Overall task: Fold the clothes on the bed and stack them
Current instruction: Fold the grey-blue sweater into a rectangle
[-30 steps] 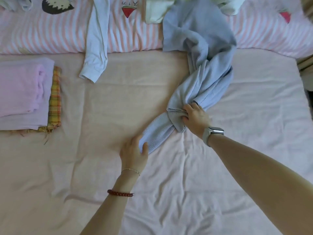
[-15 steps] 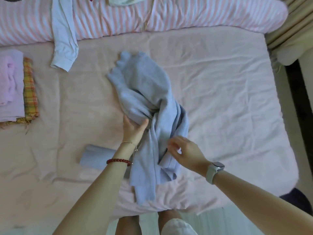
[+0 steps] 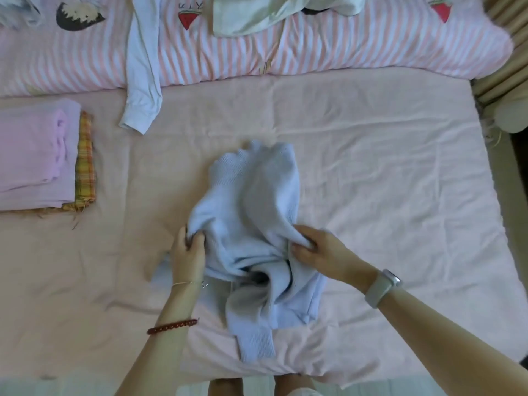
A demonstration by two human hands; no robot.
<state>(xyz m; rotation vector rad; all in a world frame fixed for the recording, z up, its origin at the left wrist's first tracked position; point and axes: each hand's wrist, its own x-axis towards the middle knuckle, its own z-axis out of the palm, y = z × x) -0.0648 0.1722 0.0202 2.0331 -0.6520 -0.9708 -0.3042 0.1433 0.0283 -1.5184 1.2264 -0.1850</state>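
In the head view, the pale blue knit sweater (image 3: pixel 251 224) lies bunched on the pink bed sheet (image 3: pixel 371 172), well to the right of the folded stack (image 3: pixel 43 155), with 1 ribbed cuff hanging toward the bed's near edge. The left hand (image 3: pixel 187 250) pinches a fold of knit at the sweater's left side, fingers curled round it; the right hand (image 3: pixel 320 250) has a closed grip on a bunch of fabric at the sweater's right side. The step in hand looks like opening the garment flat before any fold. To do it well, both hands should draw apart evenly so the body spreads without twisting, then the sleeves need freeing from under the bulk, since 1 seems trapped beneath. Soft knit stretches, so pulling at a seam or hem should serve better than mid-panel. Beyond the sweater, a white long sleeve (image 3: pixel 141 81) and a pale garment (image 3: pixel 257 18) lie unfolded on the striped quilt (image 3: pixel 343 52).
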